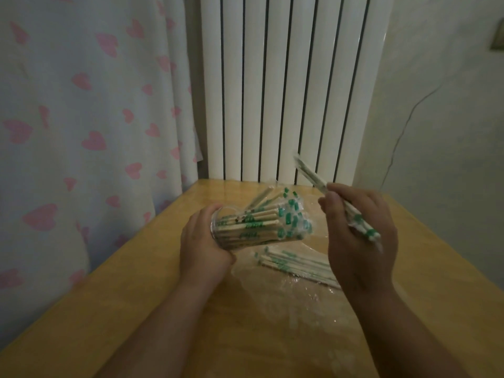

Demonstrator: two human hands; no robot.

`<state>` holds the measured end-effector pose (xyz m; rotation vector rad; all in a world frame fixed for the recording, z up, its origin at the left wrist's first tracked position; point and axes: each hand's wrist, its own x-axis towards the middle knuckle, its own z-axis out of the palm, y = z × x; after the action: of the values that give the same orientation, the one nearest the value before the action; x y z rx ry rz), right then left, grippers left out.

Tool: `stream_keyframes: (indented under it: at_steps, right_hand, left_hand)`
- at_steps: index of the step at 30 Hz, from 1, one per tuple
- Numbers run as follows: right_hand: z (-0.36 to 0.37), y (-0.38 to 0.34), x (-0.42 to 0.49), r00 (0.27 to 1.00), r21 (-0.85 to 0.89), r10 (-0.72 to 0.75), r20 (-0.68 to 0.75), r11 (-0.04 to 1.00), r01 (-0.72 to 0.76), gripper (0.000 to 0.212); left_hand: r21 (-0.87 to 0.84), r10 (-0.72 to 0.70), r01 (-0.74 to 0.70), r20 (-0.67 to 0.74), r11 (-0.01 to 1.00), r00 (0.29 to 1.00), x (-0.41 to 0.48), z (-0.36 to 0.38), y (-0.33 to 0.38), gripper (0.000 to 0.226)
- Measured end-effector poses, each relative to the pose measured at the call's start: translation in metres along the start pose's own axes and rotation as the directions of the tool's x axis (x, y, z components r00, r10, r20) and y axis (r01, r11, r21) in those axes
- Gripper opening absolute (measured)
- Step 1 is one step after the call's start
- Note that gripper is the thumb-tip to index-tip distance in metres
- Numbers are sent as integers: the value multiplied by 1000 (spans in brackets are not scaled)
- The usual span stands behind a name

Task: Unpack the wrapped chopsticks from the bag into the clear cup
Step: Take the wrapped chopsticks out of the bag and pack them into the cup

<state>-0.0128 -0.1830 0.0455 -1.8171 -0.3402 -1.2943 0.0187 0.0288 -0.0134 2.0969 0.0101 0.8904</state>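
Head view: left hand (pixel 203 241) grips the tilted clear cup (pixel 226 242) full of wrapped chopsticks (pixel 268 214); right hand (pixel 357 236) grips a green-printed bundle (pixel 311 177).

**Head view, limits of visibility.** The far end of the held chopsticks (pixel 311 173) is blurred, and I cannot count them inside the right hand (pixel 360 236), which hides their middle. The left hand (pixel 201 241) covers the base of the clear cup (pixel 226 241). I cannot read the green print on the wrappers; it is too small. The loose chopsticks (pixel 294 266) pass behind the right hand. I cannot trace the outline of the bag (pixel 272 285). The right edge cuts off a framed object (pixel 497 36).
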Motion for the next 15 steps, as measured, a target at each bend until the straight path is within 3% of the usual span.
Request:
stream_keyframes:
  at_steps: [4, 8, 15]
  right_hand:
    - [2, -19, -3, 1000, 225, -17, -9, 974, 19, 14]
    - [0, -26, -4, 988, 405, 142, 59, 901, -154, 29]
    - [-1, -21, 2, 952, 453, 285, 112, 838, -304, 38]
  left_hand:
    - [14, 13, -14, 15, 1000, 1000, -1, -1, 2, 91]
    - [15, 8, -8, 13, 1000, 1000, 0, -1, 3, 89]
    - [36, 20, -21, 34, 999, 999, -3, 0, 6, 88]
